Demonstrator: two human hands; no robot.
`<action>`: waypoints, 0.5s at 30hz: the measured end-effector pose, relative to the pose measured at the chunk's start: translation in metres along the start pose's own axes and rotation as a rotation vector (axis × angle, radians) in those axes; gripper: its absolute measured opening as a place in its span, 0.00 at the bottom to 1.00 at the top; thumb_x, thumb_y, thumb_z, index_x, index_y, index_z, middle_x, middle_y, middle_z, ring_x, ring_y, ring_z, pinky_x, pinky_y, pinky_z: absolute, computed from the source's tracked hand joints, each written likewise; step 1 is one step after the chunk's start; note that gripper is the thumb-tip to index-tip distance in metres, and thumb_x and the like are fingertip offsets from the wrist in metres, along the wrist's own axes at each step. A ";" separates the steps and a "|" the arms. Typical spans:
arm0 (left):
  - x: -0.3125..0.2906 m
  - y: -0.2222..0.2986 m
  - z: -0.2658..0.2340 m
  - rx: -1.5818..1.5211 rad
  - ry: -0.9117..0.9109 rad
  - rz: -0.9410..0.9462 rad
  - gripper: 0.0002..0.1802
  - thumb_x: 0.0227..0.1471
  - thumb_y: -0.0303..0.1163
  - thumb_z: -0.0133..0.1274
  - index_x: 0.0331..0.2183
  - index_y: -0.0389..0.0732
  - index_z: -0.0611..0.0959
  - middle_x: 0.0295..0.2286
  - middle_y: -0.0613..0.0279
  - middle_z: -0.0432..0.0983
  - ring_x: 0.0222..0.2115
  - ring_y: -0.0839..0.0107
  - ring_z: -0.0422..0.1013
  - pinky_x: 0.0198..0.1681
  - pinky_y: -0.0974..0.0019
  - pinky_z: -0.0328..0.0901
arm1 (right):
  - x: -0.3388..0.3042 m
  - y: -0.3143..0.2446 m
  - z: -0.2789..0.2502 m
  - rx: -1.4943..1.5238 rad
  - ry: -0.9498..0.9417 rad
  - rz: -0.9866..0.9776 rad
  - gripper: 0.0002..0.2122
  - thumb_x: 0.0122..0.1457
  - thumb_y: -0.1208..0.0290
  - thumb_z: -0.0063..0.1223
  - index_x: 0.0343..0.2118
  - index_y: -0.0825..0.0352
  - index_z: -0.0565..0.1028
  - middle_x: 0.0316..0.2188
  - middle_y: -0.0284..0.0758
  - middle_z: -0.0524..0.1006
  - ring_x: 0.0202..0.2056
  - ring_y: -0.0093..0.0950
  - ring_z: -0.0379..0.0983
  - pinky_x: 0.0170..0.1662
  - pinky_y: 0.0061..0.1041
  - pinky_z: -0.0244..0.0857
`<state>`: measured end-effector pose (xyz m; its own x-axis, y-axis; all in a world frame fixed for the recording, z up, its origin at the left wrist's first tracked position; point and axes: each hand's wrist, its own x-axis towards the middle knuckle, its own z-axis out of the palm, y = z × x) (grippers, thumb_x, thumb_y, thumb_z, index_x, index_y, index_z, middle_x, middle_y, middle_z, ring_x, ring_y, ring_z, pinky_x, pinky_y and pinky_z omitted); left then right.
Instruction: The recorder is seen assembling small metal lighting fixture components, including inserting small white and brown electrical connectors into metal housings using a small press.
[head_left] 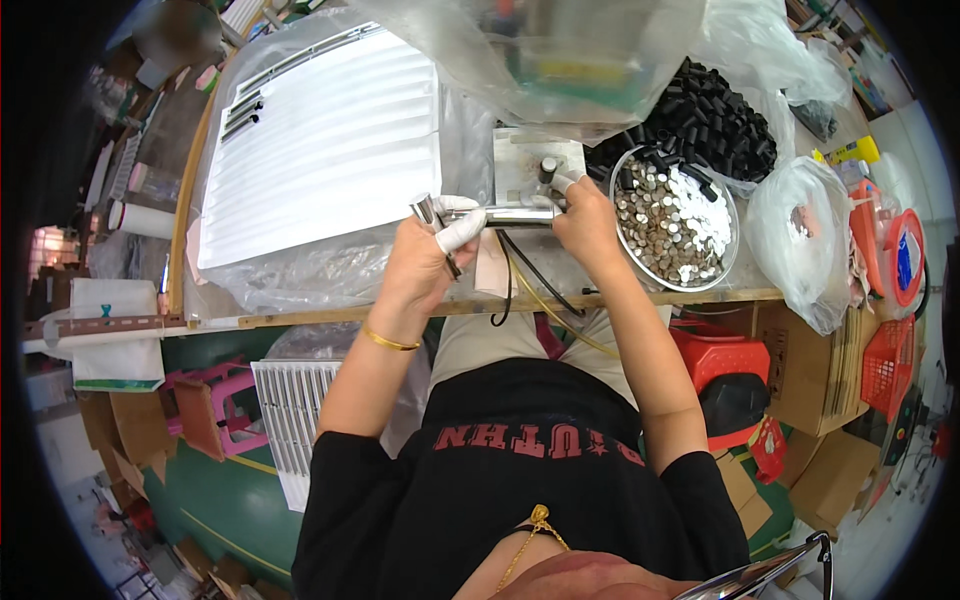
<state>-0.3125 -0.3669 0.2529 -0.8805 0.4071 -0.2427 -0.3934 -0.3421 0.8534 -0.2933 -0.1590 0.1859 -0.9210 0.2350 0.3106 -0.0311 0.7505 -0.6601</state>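
Observation:
A shiny metal tube (515,216) lies level between my two hands, just in front of a metal plate fixture (515,168) with a short dark peg (547,169) on it. My left hand (418,258) is closed round the tube's left part and also grips a second shiny tube (426,211), held crosswise. White coverings wrap some fingertips. My right hand (588,222) pinches the right end of the level tube; whether a small part sits in those fingers is hidden. Right of that hand, a round clear tray (735,243) holds many small silvery discs (668,225).
Black cylindrical caps (715,120) are heaped behind the tray. On the left, a white ridged sheet (330,150) carries a few metal tubes (240,118). A plastic-covered object (550,60) hangs over the far side. Dark and yellow hoses (530,265) cross the table's front edge.

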 end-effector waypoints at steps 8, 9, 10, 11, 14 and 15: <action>0.020 -0.044 0.012 -0.425 0.036 -0.118 0.09 0.48 0.28 0.59 0.34 0.38 0.78 0.25 0.65 0.73 0.22 0.79 0.66 0.20 0.77 0.60 | -0.038 -0.017 -0.039 0.494 -0.084 0.178 0.18 0.48 0.71 0.63 0.43 0.67 0.73 0.29 0.31 0.75 0.27 0.22 0.71 0.31 0.20 0.65; 0.020 -0.048 0.015 -0.425 0.033 -0.124 0.09 0.48 0.28 0.59 0.34 0.38 0.78 0.25 0.65 0.73 0.22 0.79 0.66 0.20 0.77 0.60 | -0.043 -0.015 -0.040 0.913 -0.161 0.268 0.17 0.49 0.73 0.62 0.43 0.69 0.73 0.29 0.29 0.75 0.26 0.17 0.69 0.30 0.16 0.63; 0.019 -0.051 0.017 -0.369 0.030 -0.110 0.09 0.48 0.28 0.59 0.34 0.38 0.79 0.25 0.66 0.73 0.22 0.79 0.66 0.21 0.77 0.60 | -0.044 -0.020 -0.040 1.069 -0.115 0.262 0.15 0.51 0.75 0.60 0.42 0.71 0.73 0.28 0.27 0.75 0.27 0.13 0.68 0.30 0.12 0.61; 0.018 -0.053 0.020 -0.312 0.027 -0.096 0.09 0.48 0.28 0.59 0.34 0.38 0.79 0.25 0.67 0.73 0.22 0.80 0.66 0.21 0.76 0.60 | -0.044 -0.022 -0.043 1.068 -0.112 0.266 0.15 0.51 0.75 0.60 0.42 0.71 0.73 0.28 0.27 0.75 0.27 0.13 0.68 0.30 0.12 0.61; 0.018 -0.057 0.018 0.305 -0.131 0.341 0.11 0.44 0.27 0.62 0.34 0.38 0.81 0.25 0.67 0.73 0.22 0.80 0.66 0.22 0.77 0.60 | -0.039 -0.028 -0.055 1.174 -0.127 0.431 0.15 0.51 0.76 0.61 0.42 0.70 0.73 0.26 0.26 0.74 0.26 0.12 0.68 0.30 0.11 0.61; 0.018 -0.057 0.017 0.764 -0.253 0.707 0.13 0.43 0.26 0.63 0.34 0.38 0.81 0.24 0.68 0.72 0.21 0.81 0.65 0.22 0.77 0.59 | -0.038 -0.027 -0.058 1.174 -0.125 0.429 0.15 0.51 0.76 0.61 0.42 0.70 0.73 0.26 0.26 0.74 0.26 0.12 0.68 0.30 0.11 0.61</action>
<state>-0.3017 -0.3256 0.2074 -0.7286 0.5181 0.4480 0.5318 0.0158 0.8467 -0.2352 -0.1525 0.2312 -0.9710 0.2152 -0.1043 0.0128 -0.3885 -0.9213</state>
